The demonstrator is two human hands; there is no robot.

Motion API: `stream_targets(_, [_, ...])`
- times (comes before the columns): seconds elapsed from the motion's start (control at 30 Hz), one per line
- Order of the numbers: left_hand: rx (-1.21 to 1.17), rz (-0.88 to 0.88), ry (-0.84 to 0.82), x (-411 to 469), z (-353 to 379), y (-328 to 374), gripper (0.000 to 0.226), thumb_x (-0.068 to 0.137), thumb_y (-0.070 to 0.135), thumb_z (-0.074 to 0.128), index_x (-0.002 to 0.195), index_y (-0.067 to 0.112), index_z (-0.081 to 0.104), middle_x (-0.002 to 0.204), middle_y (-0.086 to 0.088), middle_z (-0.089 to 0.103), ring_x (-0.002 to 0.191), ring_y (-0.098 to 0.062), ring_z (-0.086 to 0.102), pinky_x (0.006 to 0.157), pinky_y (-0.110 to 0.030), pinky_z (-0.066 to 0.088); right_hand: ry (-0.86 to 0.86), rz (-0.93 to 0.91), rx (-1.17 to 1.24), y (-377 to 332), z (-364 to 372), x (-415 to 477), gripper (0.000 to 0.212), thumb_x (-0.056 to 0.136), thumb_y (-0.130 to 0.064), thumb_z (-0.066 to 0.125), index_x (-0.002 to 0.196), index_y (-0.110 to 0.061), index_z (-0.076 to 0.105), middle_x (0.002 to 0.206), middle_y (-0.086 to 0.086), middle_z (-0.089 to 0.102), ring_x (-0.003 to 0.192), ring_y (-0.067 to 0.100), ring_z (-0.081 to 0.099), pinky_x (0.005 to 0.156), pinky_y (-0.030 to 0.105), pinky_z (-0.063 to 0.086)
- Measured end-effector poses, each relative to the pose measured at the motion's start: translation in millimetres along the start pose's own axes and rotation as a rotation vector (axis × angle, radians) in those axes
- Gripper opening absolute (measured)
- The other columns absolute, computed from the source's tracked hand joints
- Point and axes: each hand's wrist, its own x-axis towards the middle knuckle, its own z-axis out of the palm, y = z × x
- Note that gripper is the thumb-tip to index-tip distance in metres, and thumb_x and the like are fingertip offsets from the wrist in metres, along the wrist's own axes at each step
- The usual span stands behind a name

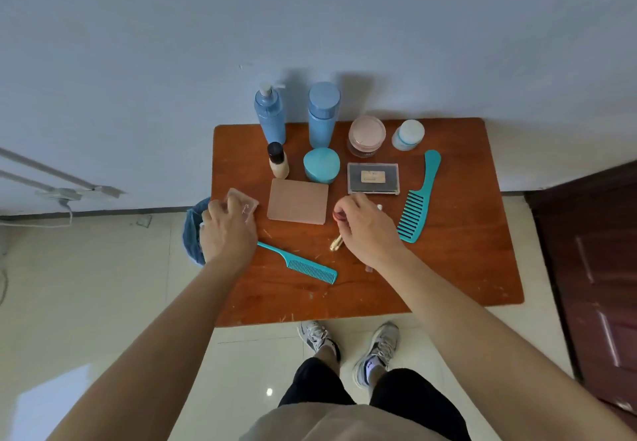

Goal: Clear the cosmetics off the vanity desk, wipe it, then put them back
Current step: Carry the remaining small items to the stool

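Nearest, a fine comb (299,265) lies on the bench (448,261). Beyond it, the left grip (229,230) curls round a clear case (245,205) at the left edge; the right grip (368,230) pinches a red item (337,215), a gold tube (335,244) just below. Farther back lie a pink palette (298,205), dark palette (373,178) and wide comb (418,196), then jars (321,165) and two blue bottles (322,113) by the wall (310,27).
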Motion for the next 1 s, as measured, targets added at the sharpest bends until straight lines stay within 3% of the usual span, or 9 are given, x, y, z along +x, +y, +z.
stream_targets(0.23, [0.133, 0.089, -0.056, -9, 4, -5, 0.058, 0.096, 0.052, 0.042, 0.145, 0.024, 0.03, 0.16, -0.012, 0.013, 0.148, -0.034, 0.008, 0.115, -0.056, 0.019, -0.007, 0.028, -0.062, -7, 4, -1, 0.029, 0.094, -0.03, 0.062, 0.122, -0.024, 0.056, 0.128, -0.001, 0.056, 0.117, 0.016, 0.054, 0.089, 0.026, 0.051])
stream_targets(0.43, [0.086, 0.213, 0.093, -25, -55, 22, 0.059, 0.096, 0.056, 0.027, 0.148, 0.029, 0.029, 0.162, -0.009, 0.007, 0.149, -0.03, -0.001, 0.117, -0.058, 0.006, 0.15, 0.03, -0.031, -1, -51, -1, 0.028, 0.099, -0.033, 0.051, 0.124, -0.021, 0.057, 0.13, 0.001, 0.056, 0.118, 0.017, 0.055, 0.087, 0.028, 0.052])
stream_targets(0.53, [0.056, 0.376, 0.249, -26, -95, 47, 0.058, 0.096, 0.054, 0.027, 0.147, 0.027, 0.031, 0.161, -0.011, 0.01, 0.149, -0.03, 0.001, 0.116, -0.06, 0.006, 0.303, 0.048, -0.05, 8, -95, -3, 0.028, 0.099, -0.034, 0.05, 0.123, -0.02, 0.057, 0.129, 0.003, 0.057, 0.116, 0.019, 0.057, 0.085, 0.029, 0.054])
stream_targets(0.63, [0.078, 0.521, 0.348, -25, -131, 83, 0.064, 0.096, 0.056, 0.025, 0.152, 0.024, 0.023, 0.162, -0.011, 0.004, 0.149, -0.031, -0.001, 0.117, -0.06, 0.006, 0.411, 0.101, -0.089, 23, -137, -15, 0.033, 0.1, -0.037, 0.047, 0.129, -0.022, 0.051, 0.139, 0.004, 0.051, 0.126, 0.021, 0.051, 0.096, 0.034, 0.052])
stream_targets(0.77, [0.077, 0.698, 0.463, -31, -161, 141, 0.066, 0.099, 0.061, 0.017, 0.155, 0.027, 0.013, 0.163, -0.008, -0.006, 0.149, -0.03, -0.008, 0.118, -0.059, 0.002, 0.57, 0.23, -0.127, 42, -178, -55, 0.043, 0.101, -0.042, 0.042, 0.141, -0.024, 0.041, 0.154, 0.006, 0.036, 0.14, 0.024, 0.037, 0.109, 0.039, 0.038])
stream_targets(0.87, [0.002, 0.882, 0.505, -51, -168, 195, 0.067, 0.098, 0.061, 0.012, 0.155, 0.027, 0.012, 0.163, -0.008, -0.003, 0.15, -0.03, -0.005, 0.118, -0.059, 0.003, 0.672, 0.347, -0.16, 61, -200, -110, 0.047, 0.102, -0.039, 0.039, 0.146, -0.02, 0.038, 0.157, 0.01, 0.031, 0.144, 0.028, 0.032, 0.113, 0.043, 0.033])
stream_targets(1.0, [-0.097, 1.144, 0.469, -113, -160, 271, 0.064, 0.1, 0.057, 0.02, 0.155, 0.026, 0.015, 0.163, -0.011, 0.002, 0.149, -0.032, -0.001, 0.117, -0.06, 0.006, 0.8, 0.553, -0.191, 87, -223, -212, 0.053, 0.101, -0.033, 0.047, 0.149, -0.013, 0.037, 0.157, 0.016, 0.029, 0.142, 0.032, 0.032, 0.113, 0.046, 0.034])
